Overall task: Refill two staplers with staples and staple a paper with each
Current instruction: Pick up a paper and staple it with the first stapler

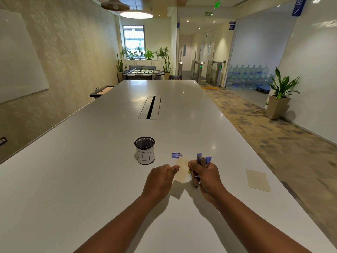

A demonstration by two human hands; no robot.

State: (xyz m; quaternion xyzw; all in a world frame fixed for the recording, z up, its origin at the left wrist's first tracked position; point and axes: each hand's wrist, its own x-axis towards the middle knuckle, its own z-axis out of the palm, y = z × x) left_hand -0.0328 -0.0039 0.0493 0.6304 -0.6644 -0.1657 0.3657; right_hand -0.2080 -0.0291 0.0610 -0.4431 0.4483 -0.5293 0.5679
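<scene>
My right hand [204, 175] grips a blue stapler [204, 159] above the table, its blue front ends sticking up out of my fist. My left hand [161, 175] pinches the edge of a small beige paper [181, 169], which is lifted between the two hands and reaches toward the stapler. A small blue and white staple box [176, 155] lies on the table just beyond the paper. Another beige paper [258, 180] lies flat to the right. A second stapler cannot be made out for sure.
A black mesh cup [145, 150] with a white label stands left of the staple box. The long white table [91, 179] has a cable slot [150, 107] at its middle. The table's right edge runs close beside the loose paper.
</scene>
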